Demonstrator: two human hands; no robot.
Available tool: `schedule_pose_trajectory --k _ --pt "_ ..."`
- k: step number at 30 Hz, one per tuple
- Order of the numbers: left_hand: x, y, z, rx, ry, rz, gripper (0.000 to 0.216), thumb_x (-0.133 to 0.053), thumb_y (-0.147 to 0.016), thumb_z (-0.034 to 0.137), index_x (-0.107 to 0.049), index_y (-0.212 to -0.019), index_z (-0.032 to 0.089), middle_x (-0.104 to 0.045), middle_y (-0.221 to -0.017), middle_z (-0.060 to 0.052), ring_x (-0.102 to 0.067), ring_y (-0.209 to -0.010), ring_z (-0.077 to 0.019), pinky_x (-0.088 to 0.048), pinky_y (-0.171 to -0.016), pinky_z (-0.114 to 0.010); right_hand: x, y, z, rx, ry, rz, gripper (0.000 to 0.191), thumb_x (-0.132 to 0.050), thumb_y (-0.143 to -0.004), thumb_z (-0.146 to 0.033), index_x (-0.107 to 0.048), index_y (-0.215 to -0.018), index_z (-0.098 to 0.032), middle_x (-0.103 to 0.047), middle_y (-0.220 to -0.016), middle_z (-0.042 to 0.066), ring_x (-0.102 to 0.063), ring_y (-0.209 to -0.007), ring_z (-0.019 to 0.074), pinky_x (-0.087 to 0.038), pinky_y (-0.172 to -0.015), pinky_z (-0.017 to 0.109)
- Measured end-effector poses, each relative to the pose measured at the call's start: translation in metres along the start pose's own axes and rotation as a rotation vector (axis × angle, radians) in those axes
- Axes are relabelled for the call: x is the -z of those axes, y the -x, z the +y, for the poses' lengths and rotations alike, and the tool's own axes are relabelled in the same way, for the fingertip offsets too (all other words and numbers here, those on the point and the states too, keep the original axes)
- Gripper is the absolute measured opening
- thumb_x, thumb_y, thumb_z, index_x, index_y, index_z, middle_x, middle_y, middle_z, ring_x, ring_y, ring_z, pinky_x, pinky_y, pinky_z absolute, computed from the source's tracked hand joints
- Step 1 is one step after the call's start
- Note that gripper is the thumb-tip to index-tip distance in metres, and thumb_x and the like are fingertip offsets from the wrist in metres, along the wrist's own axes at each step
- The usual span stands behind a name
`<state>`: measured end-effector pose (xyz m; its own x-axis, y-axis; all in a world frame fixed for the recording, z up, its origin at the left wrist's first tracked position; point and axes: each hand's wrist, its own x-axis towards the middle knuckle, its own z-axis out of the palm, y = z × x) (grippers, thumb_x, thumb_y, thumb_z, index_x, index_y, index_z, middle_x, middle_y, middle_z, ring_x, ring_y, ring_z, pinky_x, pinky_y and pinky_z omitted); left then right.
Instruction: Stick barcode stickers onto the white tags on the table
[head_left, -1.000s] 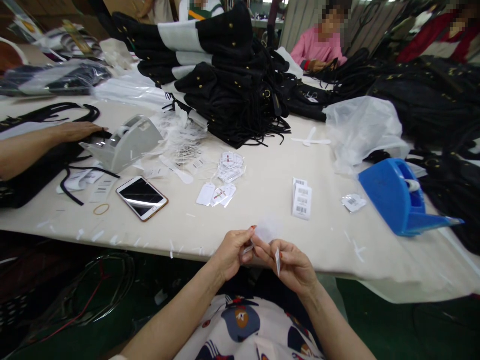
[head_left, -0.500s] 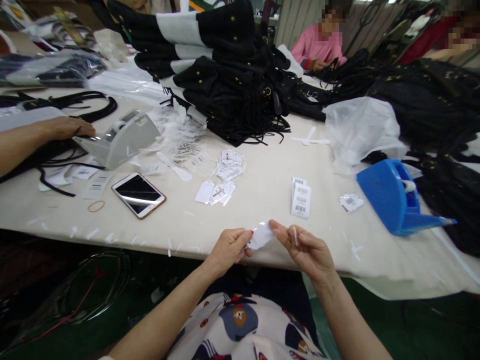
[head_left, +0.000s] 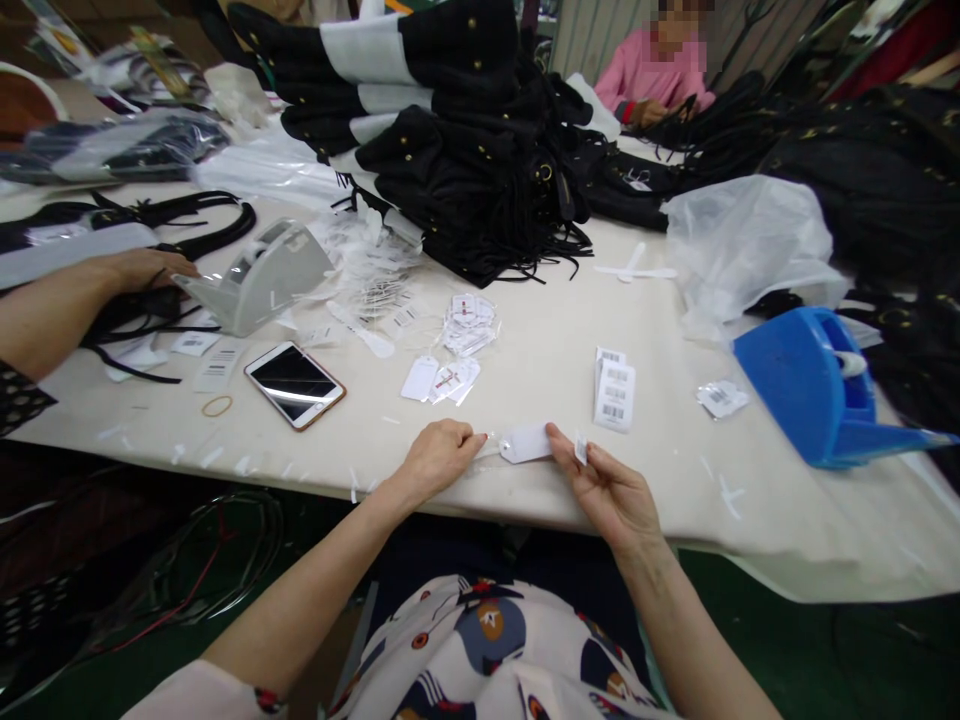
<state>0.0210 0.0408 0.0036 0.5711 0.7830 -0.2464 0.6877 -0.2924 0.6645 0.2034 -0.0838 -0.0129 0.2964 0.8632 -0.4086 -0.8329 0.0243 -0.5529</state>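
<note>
Tag: The white tag (head_left: 527, 443) was between the two hands, above the table's (head_left: 540, 350) near edge, its holed end toward the left hand (head_left: 446, 457).
Left hand: Fingertips together, seemingly clamped on the clear string (head_left: 490, 444); half a second earlier they had been on the tag's own end.
Right hand: The right hand (head_left: 613, 495) appeared to pinch the tag's far end at the fingertips; its other fingers were loosely curled.
Sticker: A small white sticker (head_left: 580, 449) stood up at the right fingers, apart from the tag; whether pinched or merely stuck there, I could not tell.
Change: The hands had drawn apart, and the tag had come out from under the fingers, with the string stretched leftward.
Meaning: In my judgement, the tag's face was now laid bare and its string kept off it, while the sticker had not yet been put on.
Nearby: The tag pile (head_left: 470, 325) was beyond the left hand, and the sticker sheets (head_left: 616, 396) lay beyond the right.
</note>
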Motion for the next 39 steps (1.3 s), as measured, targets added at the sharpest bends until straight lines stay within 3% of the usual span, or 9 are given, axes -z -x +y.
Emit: schedule_pose_trajectory --k 6,9,13,15,17,24,27,30,39 --pt "-0.005 0.005 0.007 0.010 -0.444 0.063 0.028 -0.042 -0.083 0.035 -0.059 -0.073 0.015 -0.058 -0.075 -0.006 -0.055 -0.068 -0.0185 -0.035 -0.060 -0.028 0.002 -0.001 0.010 0.053 -0.008 0.026 0.006 -0.068 -0.063 -0.010 -0.063 -0.064 -0.012 -0.066 -0.089 0.010 -0.048 -0.113 0.0273 -0.033 -0.105 0.038" --pt "-0.011 0.009 0.008 -0.070 -0.631 0.225 0.024 -0.047 -0.082 0.033 -0.058 -0.085 0.012 -0.056 -0.085 -0.011 -0.055 -0.076 -0.0230 -0.038 -0.067 -0.034 0.001 0.000 0.013 0.066 0.006 0.034 0.006 -0.070 -0.062 -0.011 -0.064 -0.064 -0.013 -0.066 -0.084 0.008 -0.051 -0.110 0.0262 -0.034 -0.104 0.038" --pt "-0.021 0.010 0.002 -0.453 -0.697 0.414 0.025 -0.042 -0.085 0.020 -0.052 -0.106 0.012 -0.056 -0.099 -0.013 -0.051 -0.093 -0.0245 -0.038 -0.074 -0.037 -0.001 -0.001 0.016 0.083 0.022 0.024 0.006 -0.070 -0.061 -0.013 -0.066 -0.065 -0.014 -0.067 -0.082 0.006 -0.054 -0.106 0.0250 -0.035 -0.103 0.039" --pt "-0.029 0.010 -0.002 -0.690 -0.637 0.346 0.025 -0.035 -0.088 0.015 -0.052 -0.106 0.012 -0.057 -0.098 -0.011 -0.050 -0.094 -0.0205 -0.039 -0.075 -0.033 -0.002 -0.001 0.018 0.094 0.037 0.019 0.006 -0.071 -0.061 -0.013 -0.066 -0.064 -0.014 -0.066 -0.080 0.005 -0.055 -0.104 0.0247 -0.036 -0.102 0.039" --pt "-0.036 0.009 -0.005 -0.797 -0.576 0.250 0.024 -0.033 -0.089 0.017 -0.053 -0.101 0.013 -0.057 -0.094 -0.010 -0.050 -0.093 -0.0181 -0.040 -0.075 -0.030 -0.001 -0.001 0.019 0.096 0.069 0.016 0.006 -0.070 -0.062 -0.015 -0.066 -0.065 -0.014 -0.066 -0.082 0.006 -0.054 -0.103 0.0248 -0.037 -0.101 0.039" --pt "-0.048 0.009 -0.010 -0.738 -0.462 0.212 0.023 -0.035 -0.088 0.018 -0.056 -0.098 0.014 -0.058 -0.096 -0.009 -0.049 -0.096 -0.0184 -0.041 -0.078 -0.030 0.002 -0.001 -0.001 0.132 0.413 0.072 0.013 -0.071 -0.064 -0.023 -0.062 -0.067 -0.015 -0.057 -0.115 0.006 -0.056 -0.092 0.0183 -0.048 -0.077 0.027" --pt "-0.049 0.009 -0.011 -0.717 -0.431 0.229 0.024 -0.036 -0.088 0.016 -0.057 -0.098 0.015 -0.059 -0.097 -0.009 -0.050 -0.096 -0.0178 -0.041 -0.079 -0.031 0.000 -0.007 -0.015 0.171 0.693 0.077 0.019 -0.071 -0.065 -0.031 -0.061 -0.070 -0.016 -0.063 -0.086 0.003 -0.055 -0.071 0.0132 -0.045 -0.064 0.024" --pt "-0.050 0.009 -0.014 -0.706 -0.412 0.227 0.024 -0.037 -0.087 0.015 -0.057 -0.099 0.015 -0.059 -0.097 -0.009 -0.050 -0.097 -0.0178 -0.042 -0.079 -0.031 -0.004 -0.015 -0.021 0.119 0.862 0.013 0.024 -0.066 -0.068 -0.038 -0.059 -0.071 -0.016 -0.059 -0.060 0.000 -0.050 -0.057 0.0107 -0.040 -0.057 0.023" --pt "-0.049 0.009 -0.015 -0.698 -0.347 0.203 0.024 -0.037 -0.087 0.013 -0.056 -0.101 0.014 -0.059 -0.098 -0.009 -0.049 -0.098 -0.0179 -0.043 -0.082 -0.031 -0.011 -0.031 -0.006 0.039 1.149 -0.029 0.028 -0.061 -0.069 -0.044 -0.054 -0.070 -0.017 -0.054 -0.049 -0.003 -0.044 -0.043 0.0102 -0.032 -0.043 0.022"
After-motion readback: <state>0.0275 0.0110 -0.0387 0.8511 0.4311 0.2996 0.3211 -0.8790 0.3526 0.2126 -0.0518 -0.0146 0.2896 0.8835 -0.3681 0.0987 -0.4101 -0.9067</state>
